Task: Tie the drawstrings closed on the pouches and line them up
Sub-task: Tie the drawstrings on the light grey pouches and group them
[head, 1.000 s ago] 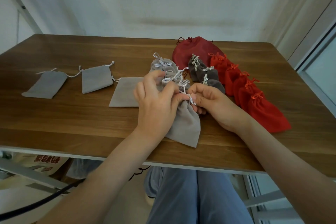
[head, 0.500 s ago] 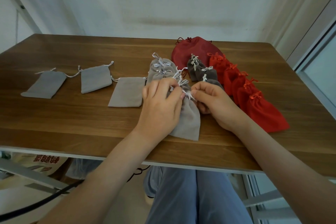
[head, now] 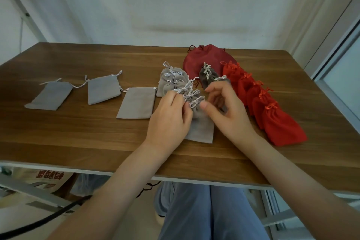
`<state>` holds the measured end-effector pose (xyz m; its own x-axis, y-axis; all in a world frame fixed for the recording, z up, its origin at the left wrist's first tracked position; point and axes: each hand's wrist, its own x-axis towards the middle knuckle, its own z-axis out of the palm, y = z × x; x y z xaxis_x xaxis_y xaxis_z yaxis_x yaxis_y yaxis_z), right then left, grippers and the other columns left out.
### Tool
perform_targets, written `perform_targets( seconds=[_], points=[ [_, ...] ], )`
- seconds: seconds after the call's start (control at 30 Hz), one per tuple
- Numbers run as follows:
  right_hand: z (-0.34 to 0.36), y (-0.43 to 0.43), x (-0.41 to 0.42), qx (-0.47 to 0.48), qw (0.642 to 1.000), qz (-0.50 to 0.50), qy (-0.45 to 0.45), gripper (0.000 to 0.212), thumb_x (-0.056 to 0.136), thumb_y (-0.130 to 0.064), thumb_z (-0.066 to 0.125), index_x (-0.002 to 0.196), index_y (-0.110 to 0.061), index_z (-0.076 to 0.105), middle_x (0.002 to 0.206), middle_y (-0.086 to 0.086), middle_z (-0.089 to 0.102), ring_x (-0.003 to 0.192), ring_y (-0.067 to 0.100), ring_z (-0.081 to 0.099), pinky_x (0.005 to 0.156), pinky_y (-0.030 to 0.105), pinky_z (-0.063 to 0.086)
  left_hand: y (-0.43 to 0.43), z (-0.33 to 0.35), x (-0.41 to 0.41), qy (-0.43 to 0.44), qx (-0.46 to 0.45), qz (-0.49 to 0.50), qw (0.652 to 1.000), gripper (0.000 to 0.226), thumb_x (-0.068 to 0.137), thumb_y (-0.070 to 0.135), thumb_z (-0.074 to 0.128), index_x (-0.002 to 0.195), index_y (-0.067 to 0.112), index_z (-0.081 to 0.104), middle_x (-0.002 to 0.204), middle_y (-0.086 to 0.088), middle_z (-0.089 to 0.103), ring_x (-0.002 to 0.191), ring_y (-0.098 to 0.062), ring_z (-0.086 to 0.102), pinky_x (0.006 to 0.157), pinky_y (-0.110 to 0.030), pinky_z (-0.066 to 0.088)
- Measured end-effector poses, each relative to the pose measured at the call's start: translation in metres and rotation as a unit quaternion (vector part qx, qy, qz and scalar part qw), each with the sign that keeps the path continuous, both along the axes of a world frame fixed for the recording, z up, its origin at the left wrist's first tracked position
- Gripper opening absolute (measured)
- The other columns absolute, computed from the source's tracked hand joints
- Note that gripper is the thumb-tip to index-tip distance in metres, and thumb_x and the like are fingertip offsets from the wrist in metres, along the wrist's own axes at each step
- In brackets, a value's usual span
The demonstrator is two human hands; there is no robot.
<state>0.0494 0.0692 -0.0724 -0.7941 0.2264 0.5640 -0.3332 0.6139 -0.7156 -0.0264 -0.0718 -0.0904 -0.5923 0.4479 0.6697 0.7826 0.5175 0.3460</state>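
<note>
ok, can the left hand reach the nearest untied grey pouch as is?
Likely yes. The untied grey pouch lies right beside the left hand, nothing on it or between; the hand must first release the drawstring it pinches.

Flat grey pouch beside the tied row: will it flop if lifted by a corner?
Probably floppy: the pouch lies flat like thin cloth and looks empty. Likely light, so a push may slide or wrinkle it.

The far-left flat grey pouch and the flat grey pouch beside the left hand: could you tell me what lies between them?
In the head view, one more flat, untied grey pouch lies between them on the table, its cords loose.
</note>
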Motion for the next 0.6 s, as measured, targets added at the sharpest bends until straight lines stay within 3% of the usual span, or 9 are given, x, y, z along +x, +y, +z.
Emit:
perform_targets(
  seconds=[0.07,0.13,0.2,0.3,0.4,0.47,0.6],
  points=[
    [-0.005,0.000,-0.001,0.115,0.993,0.024,-0.022,0.019,0.084,-0.035,0.059,0.099,-0.023,0.057,0.090,-0.009,0.054,0.088,0.008,0.050,0.082,0.027,0.037,-0.001,-0.001,-0.001,-0.007,0.007,0.009,1.000,0.021,0.090,0.022,0.043,0.074,0.010,0.050,0.079,-0.003,0.047,0.067,-0.007,0.039,0.059,-0.014,0.027],
    [-0.009,0.000,-0.004,0.171,0.983,0.023,-0.067,0.020,0.081,-0.039,0.058,0.098,-0.028,0.059,0.096,-0.011,0.052,0.096,0.005,0.045,0.089,0.023,0.026,-0.002,0.000,-0.002,-0.021,0.027,0.009,0.999,0.023,0.091,0.024,0.041,0.072,0.015,0.048,0.077,0.002,0.043,0.065,-0.006,0.037,0.055,-0.011,0.027],
    [-0.012,0.001,-0.008,0.181,0.979,0.013,-0.099,0.021,0.080,-0.032,0.061,0.100,-0.032,0.056,0.100,-0.014,0.049,0.100,0.001,0.041,0.088,0.016,0.018,-0.003,0.001,-0.002,-0.041,0.056,0.000,0.998,0.025,0.095,0.028,0.037,0.072,0.021,0.043,0.073,0.007,0.041,0.060,-0.005,0.035,0.054,-0.009,0.030],
    [-0.016,0.001,-0.012,0.186,0.974,0.005,-0.133,0.026,0.083,-0.020,0.064,0.102,-0.032,0.053,0.103,-0.018,0.046,0.102,0.000,0.038,0.081,0.024,0.017,-0.005,0.002,-0.001,-0.080,0.083,0.007,0.993,0.029,0.099,0.029,0.033,0.073,0.019,0.042,0.066,0.009,0.039,0.057,-0.006,0.040,0.053,-0.014,0.032],
    [-0.017,0.001,-0.018,0.185,0.968,-0.018,-0.167,0.027,0.085,-0.016,0.062,0.105,-0.031,0.050,0.109,-0.016,0.048,0.107,0.004,0.038,0.080,0.023,0.014,-0.005,0.003,-0.004,-0.117,0.087,0.051,0.988,0.018,0.100,0.018,0.039,0.087,0.012,0.049,0.074,0.002,0.050,0.063,-0.011,0.047,0.050,-0.020,0.034],
    [-0.017,-0.001,-0.020,0.201,0.964,-0.042,-0.170,0.027,0.086,-0.015,0.061,0.107,-0.029,0.050,0.112,-0.014,0.049,0.111,0.006,0.038,0.081,0.023,0.013,-0.005,0.006,-0.004,-0.130,0.088,0.071,0.985,0.007,0.096,0.009,0.043,0.098,0.010,0.050,0.088,-0.002,0.054,0.075,-0.014,0.052,0.056,-0.018,0.037],
    [-0.016,-0.004,-0.014,0.247,0.959,-0.070,-0.123,0.026,0.084,-0.016,0.062,0.108,-0.025,0.053,0.113,-0.010,0.049,0.109,0.006,0.036,0.080,0.022,0.013,-0.011,0.010,-0.008,-0.141,-0.004,0.159,0.977,0.036,0.087,0.008,0.042,0.123,0.004,0.045,0.118,-0.013,0.051,0.109,-0.025,0.049,0.088,-0.033,0.043]
  ],
)
